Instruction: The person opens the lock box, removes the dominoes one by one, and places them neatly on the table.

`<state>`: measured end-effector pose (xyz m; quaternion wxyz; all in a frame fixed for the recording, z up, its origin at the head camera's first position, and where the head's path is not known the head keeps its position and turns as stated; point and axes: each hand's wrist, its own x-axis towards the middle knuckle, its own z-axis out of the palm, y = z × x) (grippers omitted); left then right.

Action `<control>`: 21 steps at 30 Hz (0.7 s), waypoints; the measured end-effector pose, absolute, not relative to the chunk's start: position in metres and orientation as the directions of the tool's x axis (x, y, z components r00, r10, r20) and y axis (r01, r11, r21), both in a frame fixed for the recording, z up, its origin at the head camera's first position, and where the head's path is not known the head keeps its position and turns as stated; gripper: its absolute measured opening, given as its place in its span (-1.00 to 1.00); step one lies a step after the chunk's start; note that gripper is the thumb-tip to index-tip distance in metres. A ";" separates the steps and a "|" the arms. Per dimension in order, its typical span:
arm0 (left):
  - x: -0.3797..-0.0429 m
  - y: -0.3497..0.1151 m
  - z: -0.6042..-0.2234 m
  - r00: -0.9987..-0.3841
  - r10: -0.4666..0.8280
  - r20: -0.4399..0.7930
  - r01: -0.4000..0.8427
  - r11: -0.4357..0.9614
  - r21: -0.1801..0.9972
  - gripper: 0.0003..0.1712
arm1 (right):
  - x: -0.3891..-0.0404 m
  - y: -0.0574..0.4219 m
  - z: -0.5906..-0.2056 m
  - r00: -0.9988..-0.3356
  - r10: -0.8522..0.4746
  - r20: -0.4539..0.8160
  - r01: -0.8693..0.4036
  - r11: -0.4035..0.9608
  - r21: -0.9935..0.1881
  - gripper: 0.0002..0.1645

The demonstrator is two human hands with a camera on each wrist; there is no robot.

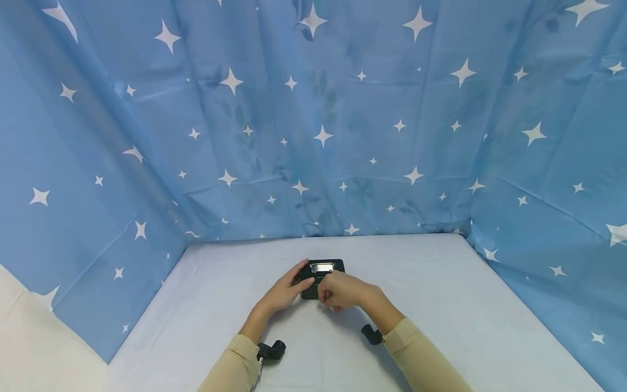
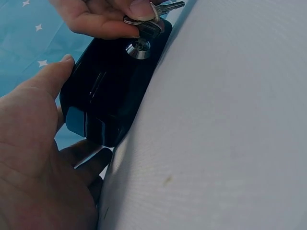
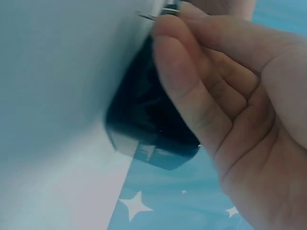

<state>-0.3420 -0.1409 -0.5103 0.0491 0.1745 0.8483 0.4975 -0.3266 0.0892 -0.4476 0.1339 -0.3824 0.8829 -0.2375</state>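
Note:
A small black cash box (image 1: 310, 292) lies on the white table, with a shiny metal handle plate (image 1: 321, 267) on its lid. In the left wrist view, a round silver lock (image 2: 138, 50) sits on its front. My left hand (image 1: 282, 294) holds the box at its left end, thumb on the lid edge and fingers round the side. Between thumb and fingers my right hand (image 1: 343, 290) pinches keys on a ring. One silver key (image 2: 171, 7) sticks out sideways, while a dark key head (image 2: 151, 29) is close over the lock. Its blade is hidden.
A white cloth covers the table (image 1: 431, 305). Blue curtains (image 1: 274, 109) with white stars stand behind and on both sides. Black wrist cameras (image 1: 272, 350) are strapped at both beige sleeves (image 1: 421, 354).

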 end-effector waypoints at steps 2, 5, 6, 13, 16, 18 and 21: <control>-0.342 -0.141 -0.511 -0.936 0.341 0.087 0.245 0.453 0.857 -0.09 | -0.328 0.087 -0.444 -0.676 -0.732 -0.086 -0.595 0.611 -0.522 -0.93; -0.343 -0.141 -0.511 -0.936 0.340 0.086 0.245 0.460 0.853 -0.09 | -0.329 0.086 -0.442 -0.684 -0.720 -0.117 -0.568 0.626 -0.535 -0.93; -0.343 -0.141 -0.511 -0.936 0.343 0.083 0.243 0.457 0.855 -0.10 | -0.329 0.086 -0.442 -0.686 -0.717 -0.123 -0.559 0.627 -0.543 -0.92; -0.344 -0.141 -0.511 -0.935 0.344 0.087 0.245 0.448 0.860 -0.14 | -0.329 0.091 -0.447 -0.690 -0.718 -0.093 -0.544 0.598 -0.588 -0.94; -0.345 -0.141 -0.512 -0.935 0.342 0.096 0.252 0.448 0.858 -0.15 | -0.330 0.092 -0.449 -0.688 -0.721 -0.078 -0.545 0.585 -0.600 -0.94; -0.345 -0.142 -0.512 -0.934 0.343 0.098 0.254 0.447 0.858 -0.15 | -0.330 0.092 -0.450 -0.687 -0.723 -0.073 -0.546 0.580 -0.605 -0.94; -0.344 -0.142 -0.513 -0.934 0.342 0.102 0.255 0.439 0.861 -0.15 | -0.331 0.092 -0.453 -0.686 -0.725 -0.066 -0.550 0.576 -0.605 -0.92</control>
